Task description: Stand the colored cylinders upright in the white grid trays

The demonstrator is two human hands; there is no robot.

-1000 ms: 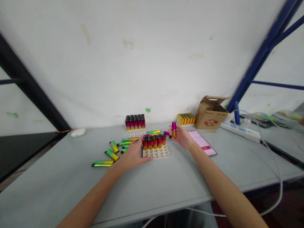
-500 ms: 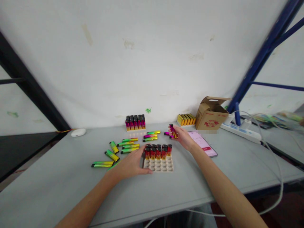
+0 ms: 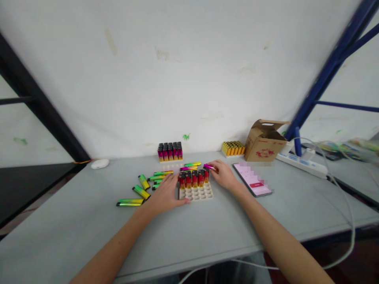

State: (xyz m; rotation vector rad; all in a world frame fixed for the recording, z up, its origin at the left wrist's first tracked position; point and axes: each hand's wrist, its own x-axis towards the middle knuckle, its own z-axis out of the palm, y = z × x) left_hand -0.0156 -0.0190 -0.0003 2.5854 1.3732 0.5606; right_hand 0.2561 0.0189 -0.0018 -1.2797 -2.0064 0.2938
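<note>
My left hand point(image 3: 167, 194) grips the left side of a pale tray point(image 3: 196, 195) with round-cornered slots, its thumb at the front corner. Red-to-yellow lighters point(image 3: 188, 180) with black tops stand upright in the tray's back rows, while the front slots are bare. Beyond the tray's back right corner, my right hand point(image 3: 222, 173) is closed on a shiny purple lighter point(image 3: 211, 167), tilted nearly flat. My right fingers partly cover it, and whether they hold another is hidden. Green-yellow lighters point(image 3: 141, 192) lie scattered left of the tray, some behind my left hand.
A full tray of purple-yellow lighters point(image 3: 170, 152) stands by the wall. Further right are a tray of yellow lighters point(image 3: 233, 148), an open cardboard box point(image 3: 265, 144), a phone point(image 3: 251, 179) and a power strip point(image 3: 304, 163). A white case point(image 3: 100, 164) lies far left.
The tray and my left hand have shifted away from me, toward the wall. My right hand has lowered, and the purple lighter in it has gone from upright to nearly flat.
</note>
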